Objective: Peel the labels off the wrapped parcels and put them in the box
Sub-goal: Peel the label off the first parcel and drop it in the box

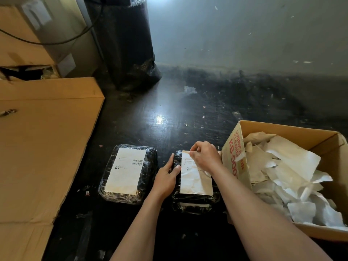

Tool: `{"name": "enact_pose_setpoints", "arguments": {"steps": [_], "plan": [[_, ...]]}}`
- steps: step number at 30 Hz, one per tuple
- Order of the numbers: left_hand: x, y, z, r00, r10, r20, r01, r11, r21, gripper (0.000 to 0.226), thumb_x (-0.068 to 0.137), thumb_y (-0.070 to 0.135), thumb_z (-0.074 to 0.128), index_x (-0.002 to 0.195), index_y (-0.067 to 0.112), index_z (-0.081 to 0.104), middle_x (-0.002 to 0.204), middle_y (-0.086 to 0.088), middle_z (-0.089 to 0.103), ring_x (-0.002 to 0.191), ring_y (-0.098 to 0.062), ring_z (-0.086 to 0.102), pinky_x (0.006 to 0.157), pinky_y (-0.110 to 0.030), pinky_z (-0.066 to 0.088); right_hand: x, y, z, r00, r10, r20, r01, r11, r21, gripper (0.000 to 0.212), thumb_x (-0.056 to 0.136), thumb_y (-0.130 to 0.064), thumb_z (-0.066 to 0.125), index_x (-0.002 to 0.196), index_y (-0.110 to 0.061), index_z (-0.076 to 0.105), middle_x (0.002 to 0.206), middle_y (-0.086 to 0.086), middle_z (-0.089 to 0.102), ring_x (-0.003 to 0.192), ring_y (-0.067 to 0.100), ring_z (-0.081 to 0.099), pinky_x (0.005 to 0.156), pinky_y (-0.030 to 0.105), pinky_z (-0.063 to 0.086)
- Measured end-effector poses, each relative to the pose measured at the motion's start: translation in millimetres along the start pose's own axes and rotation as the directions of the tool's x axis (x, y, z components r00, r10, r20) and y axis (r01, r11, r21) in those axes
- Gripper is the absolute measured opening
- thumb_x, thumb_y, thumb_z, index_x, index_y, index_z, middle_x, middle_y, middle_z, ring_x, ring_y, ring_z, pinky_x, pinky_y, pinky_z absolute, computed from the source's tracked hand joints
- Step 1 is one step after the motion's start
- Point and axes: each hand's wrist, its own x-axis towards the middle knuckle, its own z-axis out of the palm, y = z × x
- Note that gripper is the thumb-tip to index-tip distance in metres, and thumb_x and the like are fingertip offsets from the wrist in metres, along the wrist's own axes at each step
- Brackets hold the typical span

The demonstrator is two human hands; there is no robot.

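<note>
Mid-peel: our left hand (166,176) grips the right parcel (195,203), right hand (204,156) pinches its label (194,180) at the far corner; next we pull it off & drop it in the box (235,153).

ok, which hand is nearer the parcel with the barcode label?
Left. The left hand holds the left edge of the other parcel, just right of the barcode parcel. The right hand is further right, pinching the label on that other parcel.
</note>
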Motion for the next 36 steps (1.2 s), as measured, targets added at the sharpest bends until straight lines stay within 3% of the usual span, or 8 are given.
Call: {"name": "enact_pose_setpoints", "arguments": {"steps": [3, 7, 9, 13, 21, 27, 31, 36], "plan": [[-3.0, 0.9, 0.6, 1.0, 0.005, -0.002, -0.005, 1.0, -0.007, 0.055, 0.105, 0.03, 0.055, 0.156, 0.039, 0.035, 0.113, 0.026, 0.057, 0.085, 0.022, 0.047, 0.073, -0.006, 0.038, 0.4, -1.2, -1.1, 1.0, -0.014, -0.006, 0.014, 1.0, -0.022, 0.01, 0.089, -0.035, 0.067, 0.08, -0.032, 0.068, 0.087, -0.013, 0.069, 0.099, 0.019, 0.061, 0.096, 0.052, 0.046], [-0.8, -1.6, 1.0, 1.0, 0.001, -0.021, -0.001, 1.0, -0.024, 0.054, 0.104, 0.036, 0.056, 0.154, 0.043, 0.039, 0.127, 0.011, 0.066, 0.098, 0.011, 0.056, 0.089, -0.023, 0.041, 1.2, 2.7, 1.0, 0.999, -0.039, -0.013, 0.039, 0.999, -0.012, 0.01, 0.091, -0.034, 0.067, 0.081, -0.031, 0.068, 0.093, -0.011, 0.066, 0.102, 0.019, 0.058, 0.097, 0.053, 0.045], [0.1, -2.7, 0.5, 0.999, -0.018, -0.037, 0.016, 0.998, -0.053, 0.054, 0.102, 0.037, 0.06, 0.152, 0.044, 0.043, 0.12, 0.01, 0.07, 0.103, 0.0, 0.063, 0.088, -0.024, 0.045, -0.9, 4.4, 2.5, 0.998, -0.055, -0.033, 0.055, 0.998, -0.015, 0.009, 0.093, -0.033, 0.065, 0.085, -0.03, 0.069, 0.099, -0.009, 0.064, 0.107, 0.017, 0.051, 0.1, 0.05, 0.04], [-2.5, -3.8, 1.8, 0.998, -0.004, -0.061, -0.002, 0.996, -0.085, 0.051, 0.101, 0.033, 0.061, 0.149, 0.042, 0.047, 0.099, 0.021, 0.07, 0.096, 0.001, 0.067, 0.085, -0.021, 0.051, -7.1, 4.4, 4.9, 0.994, -0.093, -0.052, 0.093, 0.996, -0.007, 0.01, 0.095, -0.029, 0.062, 0.086, -0.028, 0.067, 0.096, -0.01, 0.066, 0.107, 0.018, 0.05, 0.096, 0.046, 0.038], [-1.4, -2.7, 6.7, 0.993, -0.003, -0.114, -0.004, 0.998, -0.064, 0.049, 0.101, 0.034, 0.06, 0.149, 0.04, 0.049, 0.105, 0.008, 0.076, 0.094, -0.01, 0.067, 0.087, -0.03, 0.05, -14.2, 5.3, 5.7, 0.985, -0.144, -0.099, 0.149, 0.988, 0.041, 0.014, 0.093, -0.022, 0.064, 0.08, -0.027, 0.065, 0.089, -0.007, 0.066, 0.096, 0.018, 0.055, 0.088, 0.052, 0.05], [3.5, -10.8, 7.0, 0.993, -0.044, -0.106, 0.036, 0.997, -0.075, 0.051, 0.099, 0.042, 0.059, 0.149, 0.045, 0.048, 0.091, 0.003, 0.077, 0.089, -0.015, 0.071, 0.096, -0.043, 0.054, -18.7, 7.6, 8.2, 0.975, -0.193, -0.112, 0.2, 0.978, 0.056, 0.019, 0.092, -0.017, 0.063, 0.077, -0.029, 0.063, 0.084, -0.013, 0.061, 0.096, 0.017, 0.054, 0.088, 0.053, 0.048], [2.3, -8.9, 8.8, 0.992, -0.03, -0.122, 0.019, 0.996, -0.086, 0.05, 0.101, 0.038, 0.059, 0.15, 0.04, 0.049, 0.107, -0.006, 0.078, 0.088, -0.016, 0.069, 0.083, -0.033, 0.052, -20.7, 11.1, 9.8, 0.968, -0.214, -0.133, 0.224, 0.972, 0.07, 0.016, 0.092, -0.015, 0.063, 0.08, -0.024, 0.066, 0.085, -0.011, 0.063, 0.094, 0.016, 0.053, 0.083, 0.049, 0.051], [4.4, -12.3, 6.8, 0.994, -0.057, -0.095, 0.048, 0.995, -0.088, 0.056, 0.094, 0.049, 0.06, 0.148, 0.047, 0.046, 0.072, -0.003, 0.062, 0.069, -0.016, 0.058, 0.078, -0.039, 0.053, -24.9, 8.5, 8.3, 0.951, -0.275, -0.139, 0.276, 0.961, -0.015, 0.022, 0.092, -0.009, 0.057, 0.079, -0.023, 0.066, 0.087, -0.011, 0.066, 0.096, 0.018, 0.055, 0.092, 0.047, 0.041]]}}
